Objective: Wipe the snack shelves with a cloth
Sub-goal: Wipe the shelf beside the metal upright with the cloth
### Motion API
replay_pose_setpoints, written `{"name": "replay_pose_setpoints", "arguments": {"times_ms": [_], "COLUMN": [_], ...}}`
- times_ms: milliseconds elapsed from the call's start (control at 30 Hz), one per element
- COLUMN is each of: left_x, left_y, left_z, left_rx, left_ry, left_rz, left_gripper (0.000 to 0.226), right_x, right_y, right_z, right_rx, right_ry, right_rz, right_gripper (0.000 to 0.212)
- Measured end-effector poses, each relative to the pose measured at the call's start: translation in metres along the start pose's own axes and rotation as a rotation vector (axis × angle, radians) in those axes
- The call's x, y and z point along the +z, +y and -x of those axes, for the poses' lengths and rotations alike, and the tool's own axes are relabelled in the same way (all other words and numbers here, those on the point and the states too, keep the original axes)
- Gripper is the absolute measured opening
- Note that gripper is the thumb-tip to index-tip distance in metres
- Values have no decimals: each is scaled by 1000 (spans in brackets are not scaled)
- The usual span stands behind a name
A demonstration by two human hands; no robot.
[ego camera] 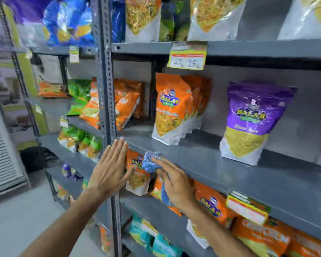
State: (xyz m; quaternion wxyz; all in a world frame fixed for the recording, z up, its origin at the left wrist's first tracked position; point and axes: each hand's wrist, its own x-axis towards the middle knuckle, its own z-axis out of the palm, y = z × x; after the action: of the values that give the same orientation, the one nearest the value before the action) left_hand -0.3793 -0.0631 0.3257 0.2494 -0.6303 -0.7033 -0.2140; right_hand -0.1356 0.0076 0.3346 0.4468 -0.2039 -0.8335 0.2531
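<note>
"BALAJI" stands on the tall orange plastic snack pouch [167,108] on the middle shelf; the purple plastic pouch [250,123] beside it carries the same brand and "Aloo Sev". The yellow paper price tag [187,56] above shows handwritten digits, roughly "15", otherwise blurred
</note>
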Motion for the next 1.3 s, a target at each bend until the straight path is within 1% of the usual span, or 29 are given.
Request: {"name": "replay_pose_setpoints", "arguments": {"times_ms": [133,200,367,467,567,633,700,733,800,900,1000,1067,1167,1233,1300], "left_x": [1,-2,-1,8,24,37,50,55,64,70,72,74,74,72,69], "left_y": [-78,-111,-166,-178,-179,-177,-177,-177,-178,-180,-181,-181,-180,-180,-179], "left_z": [-51,-81,-166,-209,-235,-242,-246,-249,-254,-257,-258,-259,-259,-259,-259], "left_rx": [16,43,133,153,183,195,205,211,227,258,275,281,283,287,285], "left_ry": [52,94,221,310,387,442,510,543,602,656,677,684,695,696,685], "left_rz": [40,55,124,182,211,238,271,287,311,344,362,373,379,384,394], "left_gripper": [88,87,84,80,78,76,75,75,75,75,75,75,75,75,75], "right_x": [53,72,97,105,115,120,126,129,133,128,124,122,127,134,144], "right_y": [4,5,10,21,40,57,74,83,105,131,161,184,216,225,223], "right_z": [-76,-114,-192,-227,-259,-281,-308,-321,-345,-368,-385,-389,-388,-386,-384], "right_rx": [87,103,166,273,362,390,448,472,487,562,702,755,809,802,813], "right_ry": [23,61,132,156,193,206,175,178,230,291,198,121,-44,-91,-103], "right_rz": [18,52,186,303,396,524,591,612,636,711,887,969,993,1043,982], "right_gripper": [35,34,34,35,35,36,40,38,29,35,29,32,39,40,36]}}
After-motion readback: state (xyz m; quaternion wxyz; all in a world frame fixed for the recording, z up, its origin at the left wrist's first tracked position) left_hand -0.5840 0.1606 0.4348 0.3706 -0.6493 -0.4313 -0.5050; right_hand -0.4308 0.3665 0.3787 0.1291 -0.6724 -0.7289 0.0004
